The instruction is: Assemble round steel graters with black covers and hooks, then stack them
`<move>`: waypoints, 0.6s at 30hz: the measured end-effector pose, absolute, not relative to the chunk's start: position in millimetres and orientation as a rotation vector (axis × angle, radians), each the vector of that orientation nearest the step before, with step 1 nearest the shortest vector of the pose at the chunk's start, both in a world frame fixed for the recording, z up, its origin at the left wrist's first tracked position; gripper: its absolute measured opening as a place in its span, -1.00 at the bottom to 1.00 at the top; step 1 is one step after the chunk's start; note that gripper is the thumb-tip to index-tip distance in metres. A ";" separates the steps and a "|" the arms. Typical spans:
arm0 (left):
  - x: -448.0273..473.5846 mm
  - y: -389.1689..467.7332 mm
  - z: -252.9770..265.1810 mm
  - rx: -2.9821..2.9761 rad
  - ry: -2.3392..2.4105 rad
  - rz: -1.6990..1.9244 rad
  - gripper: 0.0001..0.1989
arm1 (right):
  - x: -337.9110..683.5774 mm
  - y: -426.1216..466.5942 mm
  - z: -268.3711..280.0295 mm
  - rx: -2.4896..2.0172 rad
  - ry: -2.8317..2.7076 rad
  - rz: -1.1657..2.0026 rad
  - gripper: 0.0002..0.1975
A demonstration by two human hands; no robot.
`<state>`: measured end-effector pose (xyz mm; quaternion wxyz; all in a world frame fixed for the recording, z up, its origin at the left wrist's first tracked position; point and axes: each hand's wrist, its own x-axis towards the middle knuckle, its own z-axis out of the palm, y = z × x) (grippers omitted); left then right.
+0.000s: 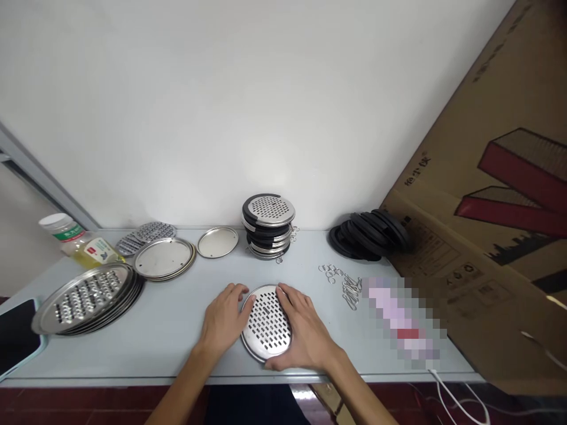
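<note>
A round metal grater disc (267, 324) with rows of slots lies near the table's front edge, between my hands. My right hand (305, 324) grips its right side, with fingertips at the upper rim and the thumb at the lower rim. On the other side, my left hand (225, 319) is curled at the rim, its thumb against the upper left edge. Their undersides are hidden. Behind the disc stands a stack of graters (271, 211) with black edging and small rings. Wire clips (351, 291) and loose metal rings (331, 272) lie to the right.
Black curved rims (370, 235) are heaped by a cardboard box (487, 236). Leftward are stacked grater plates (86, 298), plain round plates (163, 258), a single plate (217, 242), a bottle of yellow liquid (84, 245) and a phone (18, 336). A blurred item (401, 321) lies right.
</note>
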<state>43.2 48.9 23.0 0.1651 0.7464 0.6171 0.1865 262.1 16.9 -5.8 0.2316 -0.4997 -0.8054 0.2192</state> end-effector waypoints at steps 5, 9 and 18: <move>46.5 56.6 22.7 2.026 1.625 0.564 -0.66 | 261.3 17.3 -3.7 -1.382 -2.201 0.608 0.46; 46.9 60.4 23.8 1.909 1.671 0.531 -0.68 | 261.8 16.2 -3.8 -1.373 -2.169 0.622 0.44; 50.8 62.5 23.2 1.972 1.745 0.494 -0.69 | 266.1 15.7 -9.3 -1.377 -2.115 0.641 0.35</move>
